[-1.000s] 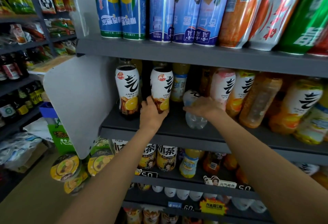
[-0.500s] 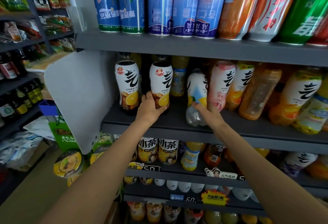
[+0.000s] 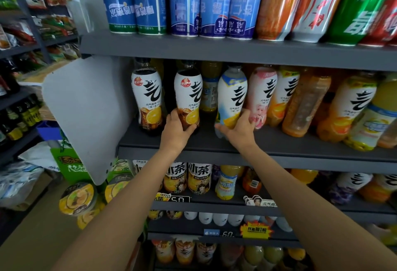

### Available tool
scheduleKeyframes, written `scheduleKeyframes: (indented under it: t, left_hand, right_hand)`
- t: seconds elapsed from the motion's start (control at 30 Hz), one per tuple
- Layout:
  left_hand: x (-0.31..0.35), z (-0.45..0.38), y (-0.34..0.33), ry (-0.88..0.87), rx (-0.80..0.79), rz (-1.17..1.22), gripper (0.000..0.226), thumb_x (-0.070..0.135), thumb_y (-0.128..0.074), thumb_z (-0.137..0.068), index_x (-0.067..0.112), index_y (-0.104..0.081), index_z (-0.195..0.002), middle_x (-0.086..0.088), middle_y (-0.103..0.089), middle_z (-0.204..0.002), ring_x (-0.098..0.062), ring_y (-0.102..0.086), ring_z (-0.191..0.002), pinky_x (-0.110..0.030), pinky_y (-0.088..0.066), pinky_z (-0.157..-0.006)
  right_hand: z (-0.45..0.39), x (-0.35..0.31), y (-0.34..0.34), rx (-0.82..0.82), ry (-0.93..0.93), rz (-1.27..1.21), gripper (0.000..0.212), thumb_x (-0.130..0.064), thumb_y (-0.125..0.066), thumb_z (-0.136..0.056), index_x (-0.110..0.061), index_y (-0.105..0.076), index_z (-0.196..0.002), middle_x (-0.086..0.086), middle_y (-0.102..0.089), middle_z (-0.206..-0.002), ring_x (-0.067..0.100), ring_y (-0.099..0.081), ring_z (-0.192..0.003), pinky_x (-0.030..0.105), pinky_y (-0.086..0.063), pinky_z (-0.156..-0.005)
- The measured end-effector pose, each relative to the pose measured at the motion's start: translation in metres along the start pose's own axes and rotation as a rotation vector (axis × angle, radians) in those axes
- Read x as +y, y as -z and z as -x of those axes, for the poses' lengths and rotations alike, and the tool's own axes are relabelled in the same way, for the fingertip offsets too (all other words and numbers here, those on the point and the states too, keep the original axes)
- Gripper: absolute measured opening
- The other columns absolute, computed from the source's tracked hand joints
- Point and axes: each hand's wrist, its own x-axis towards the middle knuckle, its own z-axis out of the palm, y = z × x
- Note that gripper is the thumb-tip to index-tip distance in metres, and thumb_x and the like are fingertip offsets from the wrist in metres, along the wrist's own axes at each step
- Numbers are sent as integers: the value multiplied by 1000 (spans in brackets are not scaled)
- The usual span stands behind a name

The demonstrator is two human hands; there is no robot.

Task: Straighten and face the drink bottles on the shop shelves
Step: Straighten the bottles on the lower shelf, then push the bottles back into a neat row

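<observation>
On the middle grey shelf (image 3: pixel 279 142) stands a row of drink bottles with white labels and a big black character. My left hand (image 3: pixel 176 131) grips the base of the second dark cola-lemon bottle (image 3: pixel 188 97), which stands upright with its label facing me. My right hand (image 3: pixel 238 129) holds the lower part of a pale blue-and-white bottle (image 3: pixel 231 99), upright beside it, label to the front. Another cola-lemon bottle (image 3: pixel 147 97) stands at the far left of the row. A pink bottle (image 3: pixel 261 94) and orange bottles (image 3: pixel 305 103) continue to the right, some leaning.
Tall cans (image 3: pixel 214 2) fill the shelf above. Lower shelves hold tea bottles (image 3: pixel 189 178), yellow juice and price tags (image 3: pixel 180 199). A white side panel (image 3: pixel 86 109) bounds the shelf on the left. Another rack of goods (image 3: pixel 21 34) stands further left across the aisle.
The pale blue bottle lay low and tilted under my right hand; it now stands upright with its label forward. My left hand stayed on the cola-lemon bottle.
</observation>
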Motion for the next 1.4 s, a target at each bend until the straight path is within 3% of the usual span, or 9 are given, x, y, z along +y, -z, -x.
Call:
scheduleKeyframes:
  t: [0.2, 0.27, 0.37, 0.47, 0.63, 0.77, 0.93, 1.07, 1.4]
  left_hand:
    - [20, 41, -17, -262, 389, -10, 43, -2, -58, -79, -1, -47, -121, -20, -44, -122, -33, -44, -114, -41, -40, -96]
    - [37, 46, -22, -362, 342, 13, 40, -4, -55, -79, 0, -48, -118, -19, -46, -117, -31, -46, -111, -42, -40, -94]
    - [66, 50, -37, -470, 294, 40, 35, -5, -53, -79, -2, -50, -114, -18, -49, -108, -30, -50, -103, -40, -42, -89]
    - [95, 57, -63, -531, 205, 90, 34, -5, -53, -81, -1, -50, -114, -14, -52, -105, -27, -53, -99, -37, -43, -87]
    - [154, 83, -131, -569, 7, 144, 34, -2, -54, -84, 3, -46, -117, -3, -51, -99, -19, -53, -88, -35, -46, -80]
    - [223, 116, -209, -519, -199, 11, 35, 7, -55, -87, 5, -42, -120, -10, -47, -117, -25, -49, -108, -35, -42, -89]
    - [324, 182, -318, -476, -350, 27, 40, 7, -57, -87, 3, -41, -124, -15, -46, -122, -31, -52, -107, -42, -42, -91]
    - [409, 236, -403, -465, -564, -57, 49, 16, -56, -91, 11, -31, -133, -10, -45, -127, -28, -56, -104, -45, -48, -87]
    - [570, 296, -539, -459, -604, 147, 45, 12, -56, -91, 8, -34, -130, -3, -57, -106, -21, -56, -94, -34, -47, -81]
  right_hand:
    - [2, 1, 23, -98, 39, 34, 63, -20, -77, -75, -3, -39, -122, 10, -50, -122, 23, -48, -113, 28, -44, -90]
    - [4, 4, 44, -95, 67, 84, 54, -19, -74, -79, -2, -44, -122, 5, -53, -112, 17, -52, -101, 20, -42, -80]
    - [7, 13, 83, -132, 22, 49, 26, -13, -63, -88, -2, -53, -109, 12, -64, -96, 22, -63, -79, 34, -54, -75]
    - [11, 27, 132, -156, 26, 60, 7, -8, -59, -90, -8, -54, -95, 7, -65, -81, 14, -62, -61, 23, -53, -58]
    - [30, 73, 241, -123, -69, 115, 3, -4, -53, -92, -7, -53, -92, 6, -64, -77, 13, -59, -60, 18, -50, -56]
    - [48, 129, 352, -48, -180, 231, 9, -13, -56, -92, -6, -61, -96, 11, -66, -90, 24, -64, -84, 34, -54, -74]
    - [78, 211, 506, 76, -246, 300, 17, -14, -58, -90, 0, -61, -99, 9, -60, -91, 20, -58, -84, 39, -51, -78]
    - [107, 265, 627, 86, -364, 344, 20, -15, -57, -91, 2, -62, -99, 9, -64, -83, 18, -61, -68, 28, -52, -61]
    - [146, 350, 790, 148, -479, 404, 22, -18, -56, -92, 0, -59, -102, 15, -63, -98, 26, -64, -84, 39, -56, -77]
